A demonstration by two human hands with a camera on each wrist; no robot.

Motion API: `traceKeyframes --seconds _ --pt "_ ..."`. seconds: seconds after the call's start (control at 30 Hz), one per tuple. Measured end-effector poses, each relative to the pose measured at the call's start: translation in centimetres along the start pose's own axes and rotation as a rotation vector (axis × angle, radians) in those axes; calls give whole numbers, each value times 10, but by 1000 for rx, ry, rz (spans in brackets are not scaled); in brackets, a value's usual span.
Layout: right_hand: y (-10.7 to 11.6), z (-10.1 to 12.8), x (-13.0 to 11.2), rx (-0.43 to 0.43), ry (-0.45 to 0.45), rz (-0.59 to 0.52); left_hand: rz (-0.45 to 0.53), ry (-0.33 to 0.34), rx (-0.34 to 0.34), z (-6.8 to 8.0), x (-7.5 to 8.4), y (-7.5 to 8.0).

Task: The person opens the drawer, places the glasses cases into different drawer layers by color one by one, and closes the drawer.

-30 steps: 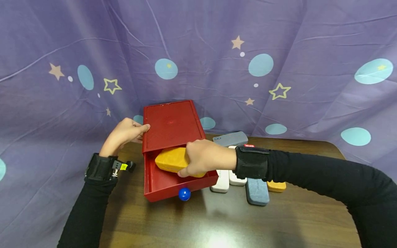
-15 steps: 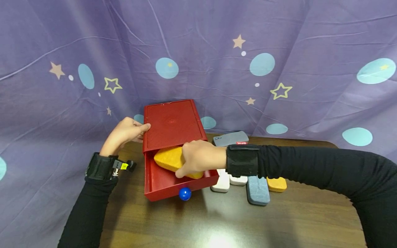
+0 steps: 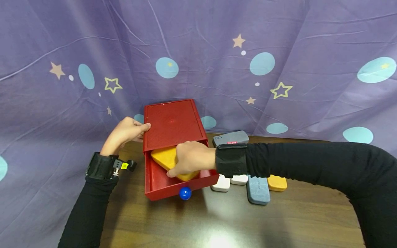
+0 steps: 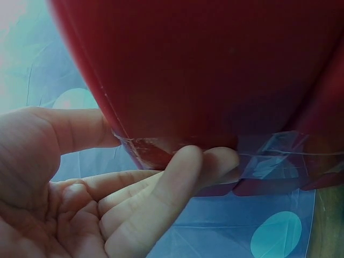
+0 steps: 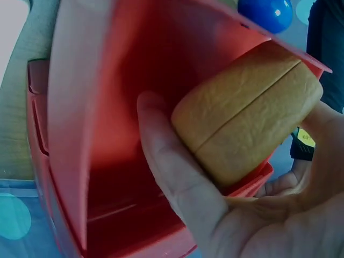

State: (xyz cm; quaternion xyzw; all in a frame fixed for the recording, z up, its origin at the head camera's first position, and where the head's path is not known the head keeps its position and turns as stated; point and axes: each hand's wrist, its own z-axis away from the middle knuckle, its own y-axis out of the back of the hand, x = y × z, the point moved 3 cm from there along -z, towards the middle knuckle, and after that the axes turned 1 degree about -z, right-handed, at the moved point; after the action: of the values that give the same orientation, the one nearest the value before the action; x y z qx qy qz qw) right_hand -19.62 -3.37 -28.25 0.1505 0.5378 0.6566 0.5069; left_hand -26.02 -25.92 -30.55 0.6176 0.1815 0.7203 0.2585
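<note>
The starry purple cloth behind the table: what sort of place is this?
Perhaps a makeshift filming corner: patterned cloth hangs behind a wood-look table, and two black wristbands are in view.

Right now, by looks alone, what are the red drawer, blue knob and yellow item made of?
Red drawer: likely plastic, satin; thin, smooth walls.
Blue knob: glossy, plastic or painted; sharp highlight.
Yellow item: perhaps leather-like covering, dull; faintly wrinkled, straight seam; core can't be told.
</note>
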Motion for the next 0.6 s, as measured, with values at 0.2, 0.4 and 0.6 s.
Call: traceKeyframes --seconds 0.2,0.4,0.6 --pt "5 -4 -9 1 -6 29 4 10 1 0 1 2" --pt "-2 -11 -13 12 -24 63 -8 7 1 0 1 1" --pt "-10 -15 -14 52 -33 88 23 9 -6 0 0 0"
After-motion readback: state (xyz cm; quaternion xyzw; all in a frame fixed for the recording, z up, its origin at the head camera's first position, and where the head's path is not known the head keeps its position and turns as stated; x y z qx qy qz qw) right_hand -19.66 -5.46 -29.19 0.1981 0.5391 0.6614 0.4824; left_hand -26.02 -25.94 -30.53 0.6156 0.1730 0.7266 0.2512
